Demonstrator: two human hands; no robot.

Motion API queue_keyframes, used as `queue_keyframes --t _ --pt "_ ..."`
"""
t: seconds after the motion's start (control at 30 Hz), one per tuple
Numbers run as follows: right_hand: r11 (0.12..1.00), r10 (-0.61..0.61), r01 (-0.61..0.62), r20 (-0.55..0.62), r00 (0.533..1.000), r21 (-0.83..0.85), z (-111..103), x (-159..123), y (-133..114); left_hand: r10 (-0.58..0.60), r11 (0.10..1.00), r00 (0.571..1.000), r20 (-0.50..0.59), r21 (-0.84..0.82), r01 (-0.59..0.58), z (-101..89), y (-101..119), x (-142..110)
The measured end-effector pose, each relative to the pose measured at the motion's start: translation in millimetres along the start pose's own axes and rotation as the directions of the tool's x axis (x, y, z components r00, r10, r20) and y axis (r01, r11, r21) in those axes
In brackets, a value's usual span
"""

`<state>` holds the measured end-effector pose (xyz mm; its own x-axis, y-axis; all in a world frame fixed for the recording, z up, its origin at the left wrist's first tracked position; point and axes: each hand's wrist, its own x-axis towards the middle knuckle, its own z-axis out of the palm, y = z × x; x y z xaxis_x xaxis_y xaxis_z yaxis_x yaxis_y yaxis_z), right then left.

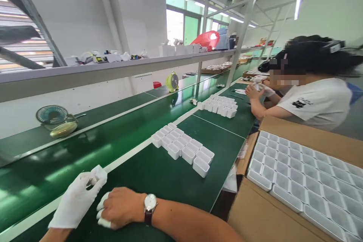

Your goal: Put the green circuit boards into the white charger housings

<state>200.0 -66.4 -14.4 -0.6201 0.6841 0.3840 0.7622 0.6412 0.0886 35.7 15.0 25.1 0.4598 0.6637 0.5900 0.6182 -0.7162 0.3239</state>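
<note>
My left hand (pixel 75 202) wears a white glove and pinches a small white open plastic case (pixel 100 174) at the edge of the green bench (pixel 159 181). My right hand (pixel 120 211), with white finger cots and a wristwatch (pixel 149 206), lies curled right beside it on the bench; nothing shows in its fingers. A block of several identical white cases (pixel 183 149) stands in rows on the bench ahead of both hands.
A cardboard box (pixel 272 219) packed with rows of white cases sits at my right. A green conveyor belt (pixel 85 151) runs along the left, with a teal fan (pixel 52 115) and a yellow-green fan (pixel 172 81) beyond. A co-worker (pixel 314 98) works farther along beside another batch of cases (pixel 219 106).
</note>
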Motion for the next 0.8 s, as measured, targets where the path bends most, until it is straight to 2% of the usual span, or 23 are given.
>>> queue_keyframes --t 0.03,0.13,0.2,0.3,0.4,0.53,0.6,0.67,0.73,0.8 --pt "1.0 0.014 -0.014 0.01 1.0 0.011 1.8 1.8 5.6 -0.035 0.999 0.999 -0.008 0.033 0.036 -2.0 -6.0 -8.2" --pt "0.971 0.238 -0.238 0.001 0.971 0.008 5.3 2.8 26.2 -0.082 0.994 0.997 -0.011 0.067 0.082 -1.8 -9.4 -29.4" --pt "0.962 0.274 -0.274 0.005 0.962 0.004 6.5 1.7 35.7 -0.074 0.996 0.997 -0.009 0.054 0.074 2.1 -5.9 -39.0" --pt "0.969 0.247 -0.247 0.041 0.968 -0.002 5.1 -0.3 41.1 -0.089 0.996 0.996 -0.013 0.004 0.089 9.5 -1.0 -47.9" --pt "0.979 0.205 -0.205 0.067 0.976 -0.008 -0.4 0.2 45.4 -0.179 0.983 0.982 -0.063 -0.062 0.175 15.8 0.4 -51.1" --pt "0.981 0.194 -0.193 0.05 0.98 -0.009 -5.1 4.4 55.3 -0.369 0.923 0.923 -0.11 -0.156 0.351 19.2 1.8 -44.7" --pt "0.983 0.182 -0.182 0.018 0.983 0.008 -2.9 2.0 58.0 -0.457 0.873 0.889 -0.041 -0.214 0.439 16.6 6.0 -39.9" --pt "0.991 0.127 -0.125 -0.033 0.991 0.047 4.0 -7.5 60.7 -0.473 0.832 0.875 0.097 -0.277 0.481 10.8 12.2 -35.8" --pt "0.999 0.033 -0.03 -0.177 0.984 0.02 18.2 -21.2 69.9 -0.484 0.793 0.846 0.223 -0.296 0.532 3.6 15.7 -31.8" --pt "0.998 -0.031 0.044 -0.27 0.962 0.041 40.7 -29.8 87.1 -0.474 0.757 0.805 0.357 -0.302 0.579 -3.7 12.9 -27.5"
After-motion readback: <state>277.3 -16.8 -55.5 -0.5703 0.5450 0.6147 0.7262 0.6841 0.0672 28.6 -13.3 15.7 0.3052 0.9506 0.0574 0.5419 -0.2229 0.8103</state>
